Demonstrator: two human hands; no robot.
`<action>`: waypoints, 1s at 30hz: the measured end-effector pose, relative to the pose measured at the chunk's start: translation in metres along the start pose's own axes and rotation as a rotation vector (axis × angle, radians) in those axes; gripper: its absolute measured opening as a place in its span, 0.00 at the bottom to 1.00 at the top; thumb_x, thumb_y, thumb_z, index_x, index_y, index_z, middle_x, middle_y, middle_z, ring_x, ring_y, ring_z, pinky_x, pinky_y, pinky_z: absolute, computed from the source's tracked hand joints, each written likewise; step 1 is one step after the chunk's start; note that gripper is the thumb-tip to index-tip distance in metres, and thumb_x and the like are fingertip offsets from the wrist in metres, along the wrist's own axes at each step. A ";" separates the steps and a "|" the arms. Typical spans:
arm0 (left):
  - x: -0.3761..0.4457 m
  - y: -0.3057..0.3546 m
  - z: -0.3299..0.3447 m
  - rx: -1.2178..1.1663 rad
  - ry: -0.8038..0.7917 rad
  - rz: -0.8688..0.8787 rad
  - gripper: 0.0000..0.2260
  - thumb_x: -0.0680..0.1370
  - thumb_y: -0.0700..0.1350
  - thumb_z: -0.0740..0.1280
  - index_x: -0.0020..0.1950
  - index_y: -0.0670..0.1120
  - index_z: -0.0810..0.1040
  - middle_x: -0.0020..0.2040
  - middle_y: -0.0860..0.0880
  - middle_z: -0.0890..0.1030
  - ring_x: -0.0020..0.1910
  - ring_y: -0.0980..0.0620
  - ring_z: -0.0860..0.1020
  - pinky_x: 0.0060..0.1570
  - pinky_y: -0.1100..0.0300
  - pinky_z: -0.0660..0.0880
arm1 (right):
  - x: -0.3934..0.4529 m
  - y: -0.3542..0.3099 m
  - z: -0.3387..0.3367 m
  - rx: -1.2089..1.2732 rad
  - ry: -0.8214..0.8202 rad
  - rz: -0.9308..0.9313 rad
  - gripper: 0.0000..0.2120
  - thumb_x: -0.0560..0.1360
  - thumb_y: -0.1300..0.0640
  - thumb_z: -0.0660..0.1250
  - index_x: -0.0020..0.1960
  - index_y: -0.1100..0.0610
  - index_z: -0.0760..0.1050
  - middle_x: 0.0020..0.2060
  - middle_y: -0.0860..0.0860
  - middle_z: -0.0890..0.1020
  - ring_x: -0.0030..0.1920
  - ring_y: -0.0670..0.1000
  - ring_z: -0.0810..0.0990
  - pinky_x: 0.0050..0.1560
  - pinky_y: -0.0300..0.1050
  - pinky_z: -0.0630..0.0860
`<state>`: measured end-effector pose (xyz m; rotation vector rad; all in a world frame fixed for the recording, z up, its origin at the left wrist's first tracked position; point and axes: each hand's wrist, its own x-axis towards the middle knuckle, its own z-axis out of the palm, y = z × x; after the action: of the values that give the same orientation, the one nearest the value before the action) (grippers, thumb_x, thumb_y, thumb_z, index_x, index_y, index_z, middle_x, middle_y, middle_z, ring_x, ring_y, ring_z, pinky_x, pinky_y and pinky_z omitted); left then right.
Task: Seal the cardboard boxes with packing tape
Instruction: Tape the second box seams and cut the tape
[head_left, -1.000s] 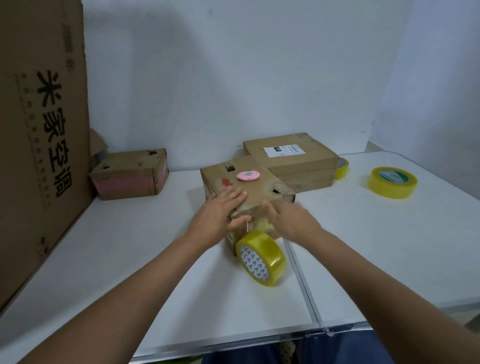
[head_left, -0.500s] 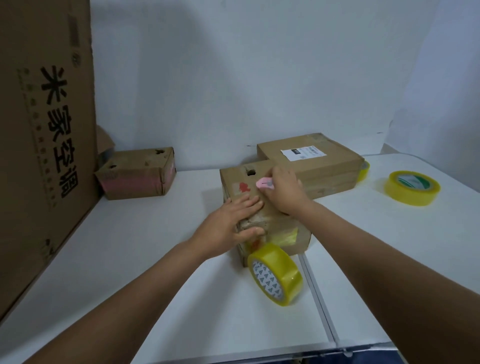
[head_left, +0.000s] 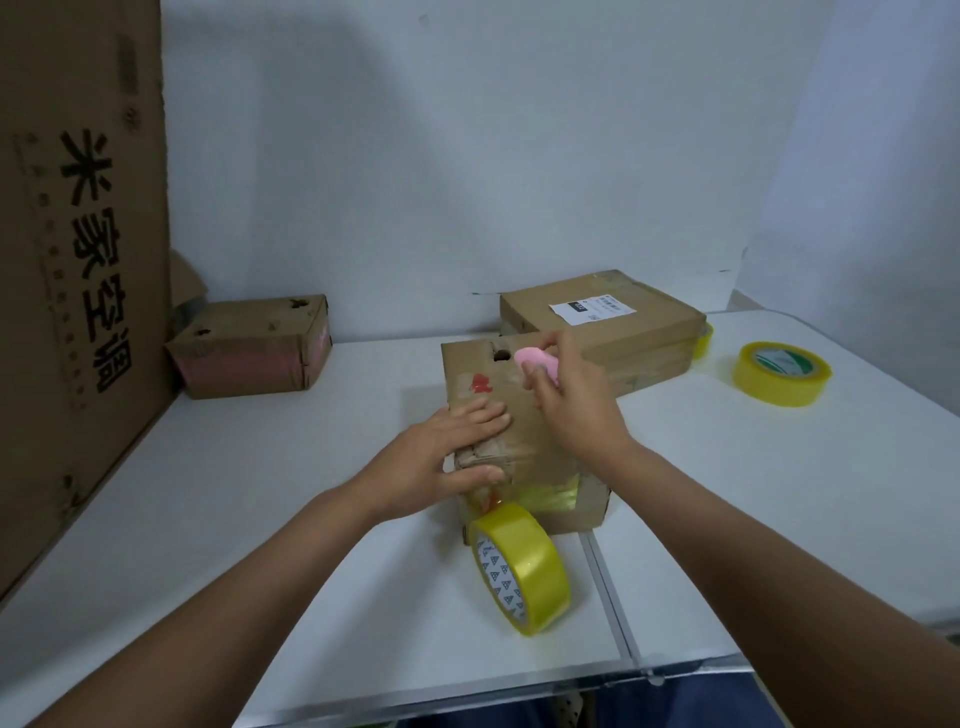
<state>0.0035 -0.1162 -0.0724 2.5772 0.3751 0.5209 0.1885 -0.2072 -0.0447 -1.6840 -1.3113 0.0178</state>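
Observation:
A small brown cardboard box (head_left: 470, 371) with a red mark and a round hole lies in the middle of the white table (head_left: 249, 509). My left hand (head_left: 447, 454) presses flat on its near top corner, thumb over the front edge. My right hand (head_left: 574, 402) holds a small pink cutter (head_left: 535, 361) just above the box top. A yellow tape roll (head_left: 522, 566) stands on edge against the box's front, its tape running up onto the box face.
A larger labelled box (head_left: 602, 325) sits behind the small one. A third small box (head_left: 254, 348) lies at the back left beside a tall upright carton (head_left: 78, 260). Another yellow tape roll (head_left: 782, 371) lies flat at the right. A seam splits the table.
My right hand reached from the box's front to the pink cutter lying on top, grasped it and lifted it off the box. My left hand stayed pressed on the box.

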 end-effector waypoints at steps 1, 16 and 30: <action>-0.001 0.001 -0.001 -0.017 0.004 -0.002 0.28 0.76 0.56 0.69 0.75 0.54 0.68 0.76 0.58 0.65 0.77 0.63 0.55 0.76 0.56 0.57 | -0.002 0.001 -0.002 0.000 0.027 -0.008 0.09 0.81 0.54 0.59 0.61 0.53 0.67 0.46 0.52 0.82 0.42 0.53 0.80 0.46 0.52 0.77; 0.017 -0.009 0.002 -0.070 -0.063 0.053 0.26 0.77 0.52 0.71 0.74 0.55 0.69 0.75 0.61 0.66 0.76 0.64 0.57 0.75 0.63 0.55 | -0.003 0.007 -0.009 -0.028 0.120 0.129 0.12 0.83 0.56 0.52 0.64 0.58 0.66 0.51 0.50 0.77 0.51 0.53 0.78 0.46 0.47 0.72; 0.025 -0.018 -0.013 -0.155 0.074 -0.103 0.36 0.72 0.65 0.66 0.77 0.65 0.56 0.77 0.66 0.55 0.74 0.69 0.56 0.67 0.77 0.55 | -0.016 0.006 0.003 -0.078 -0.120 -0.165 0.15 0.79 0.66 0.57 0.61 0.55 0.75 0.55 0.51 0.80 0.50 0.48 0.77 0.47 0.31 0.69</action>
<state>0.0171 -0.0869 -0.0637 2.3814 0.4709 0.5852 0.1847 -0.2172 -0.0587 -1.6563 -1.5557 -0.0301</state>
